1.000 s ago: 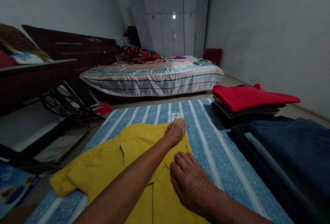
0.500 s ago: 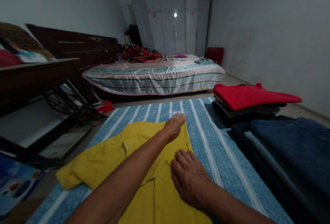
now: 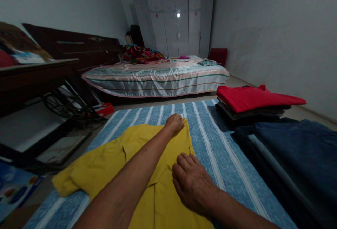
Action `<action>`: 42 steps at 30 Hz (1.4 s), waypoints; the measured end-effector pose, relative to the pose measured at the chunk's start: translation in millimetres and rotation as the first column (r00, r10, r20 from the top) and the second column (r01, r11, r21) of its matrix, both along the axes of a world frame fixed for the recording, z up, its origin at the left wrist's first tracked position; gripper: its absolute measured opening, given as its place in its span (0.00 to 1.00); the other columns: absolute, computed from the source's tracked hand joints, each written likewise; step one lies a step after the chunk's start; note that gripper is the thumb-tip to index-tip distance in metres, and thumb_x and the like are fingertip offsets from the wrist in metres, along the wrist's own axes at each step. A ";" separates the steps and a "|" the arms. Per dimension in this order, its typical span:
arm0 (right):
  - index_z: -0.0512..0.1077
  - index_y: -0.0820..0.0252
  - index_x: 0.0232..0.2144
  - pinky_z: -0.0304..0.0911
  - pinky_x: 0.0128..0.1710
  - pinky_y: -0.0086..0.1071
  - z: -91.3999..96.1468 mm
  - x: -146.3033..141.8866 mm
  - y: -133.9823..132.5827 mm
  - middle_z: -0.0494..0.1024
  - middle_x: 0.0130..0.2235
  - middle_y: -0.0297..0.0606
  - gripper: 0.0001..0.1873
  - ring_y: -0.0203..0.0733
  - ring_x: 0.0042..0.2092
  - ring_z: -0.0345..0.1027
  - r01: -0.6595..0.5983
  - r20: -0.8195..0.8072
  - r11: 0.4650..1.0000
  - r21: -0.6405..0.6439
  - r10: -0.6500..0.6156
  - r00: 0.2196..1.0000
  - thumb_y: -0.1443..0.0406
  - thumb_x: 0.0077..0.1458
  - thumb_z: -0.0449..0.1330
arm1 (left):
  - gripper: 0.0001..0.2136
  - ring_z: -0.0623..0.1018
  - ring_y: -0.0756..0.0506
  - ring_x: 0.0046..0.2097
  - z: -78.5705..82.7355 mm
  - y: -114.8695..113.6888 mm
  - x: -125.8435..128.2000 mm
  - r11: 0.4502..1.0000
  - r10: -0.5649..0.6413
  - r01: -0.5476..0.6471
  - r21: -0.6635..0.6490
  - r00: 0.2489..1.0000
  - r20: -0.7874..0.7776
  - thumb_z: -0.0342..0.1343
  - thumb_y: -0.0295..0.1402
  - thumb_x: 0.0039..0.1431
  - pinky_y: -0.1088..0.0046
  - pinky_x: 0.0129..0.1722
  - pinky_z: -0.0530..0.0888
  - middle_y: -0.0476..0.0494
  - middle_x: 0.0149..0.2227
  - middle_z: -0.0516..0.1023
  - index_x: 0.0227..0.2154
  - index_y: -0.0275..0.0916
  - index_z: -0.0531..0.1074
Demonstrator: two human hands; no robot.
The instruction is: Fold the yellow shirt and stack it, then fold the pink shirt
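Shirt [image 3: 110, 165] lies on sheet [image 3: 210, 144], left hand [image 3: 174, 123] closed on its far edge, right hand [image 3: 193, 183] pressing flat, open.

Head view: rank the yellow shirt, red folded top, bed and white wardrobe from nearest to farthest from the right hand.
1. yellow shirt, directly under the right hand.
2. red folded top, on the pile to the right.
3. bed, ahead across the floor.
4. white wardrobe, against the far wall.
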State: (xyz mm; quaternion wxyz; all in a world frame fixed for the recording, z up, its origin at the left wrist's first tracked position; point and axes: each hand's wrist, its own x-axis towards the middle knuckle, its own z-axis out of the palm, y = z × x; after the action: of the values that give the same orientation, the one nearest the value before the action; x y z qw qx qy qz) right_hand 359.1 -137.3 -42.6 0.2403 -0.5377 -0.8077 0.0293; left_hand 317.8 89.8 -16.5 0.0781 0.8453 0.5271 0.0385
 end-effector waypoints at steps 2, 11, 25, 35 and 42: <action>0.67 0.60 0.37 0.58 0.50 0.45 1.0 0.3 0.1 0.71 0.41 0.44 0.07 0.48 0.46 0.60 -0.004 0.002 1.000 -0.002 0.004 1.000 0.66 0.60 0.50 | 0.05 0.77 0.45 0.33 -1.7 2.5 1.3 1.000 0.011 -0.011 0.001 1.000 0.002 0.59 0.33 0.48 0.75 0.29 0.68 0.45 0.29 0.78 0.28 0.37 0.75; 0.69 0.60 0.31 0.60 0.43 0.37 1.4 5.1 4.1 0.72 0.36 0.41 0.07 0.43 0.40 0.64 -0.017 -0.241 1.000 0.025 0.022 0.970 0.67 0.58 0.51 | 0.14 0.75 0.41 0.49 -2.4 -2.7 3.5 0.993 -0.088 0.085 0.083 0.996 0.030 0.53 0.23 0.52 0.68 0.47 0.70 0.38 0.46 0.78 0.41 0.38 0.75; 0.78 0.61 0.29 0.55 0.26 0.28 6.9 56.1 107.3 0.78 0.28 0.40 0.11 0.40 0.30 0.71 0.441 -0.316 0.711 -0.547 -0.664 0.677 0.61 0.51 0.59 | 0.07 0.75 0.37 0.46 24.4 1.3 18.5 0.914 -0.391 0.403 0.043 0.904 -0.171 0.60 0.21 0.41 0.66 0.45 0.70 0.38 0.34 0.79 0.25 0.38 0.76; 0.78 0.62 0.25 0.53 0.22 0.28 3.9 59.3 121.6 0.76 0.23 0.40 0.07 0.38 0.23 0.68 0.430 -0.304 0.685 -0.588 -0.680 0.668 0.64 0.44 0.61 | 0.18 0.76 0.46 0.39 37.5 9.7 -4.7 0.910 -0.408 0.411 0.058 0.911 -0.050 0.52 0.20 0.46 0.75 0.38 0.70 0.48 0.35 0.79 0.39 0.41 0.75; 0.79 0.61 0.28 0.54 0.26 0.29 9.3 51.9 124.8 0.79 0.31 0.45 0.13 0.43 0.34 0.72 0.480 -0.260 0.710 -0.516 -0.663 0.702 0.60 0.50 0.57 | 0.15 0.77 0.46 0.39 36.7 14.0 -10.9 0.901 -0.432 0.426 0.086 0.899 0.070 0.51 0.21 0.45 0.75 0.39 0.70 0.46 0.35 0.79 0.36 0.37 0.77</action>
State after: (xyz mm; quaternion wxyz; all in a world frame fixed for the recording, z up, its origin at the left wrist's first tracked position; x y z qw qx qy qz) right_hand 411.1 -12.5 -33.3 0.2894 -0.7838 -0.4958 0.2368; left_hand 306.9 103.8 20.1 0.0787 0.9403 0.3224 0.0751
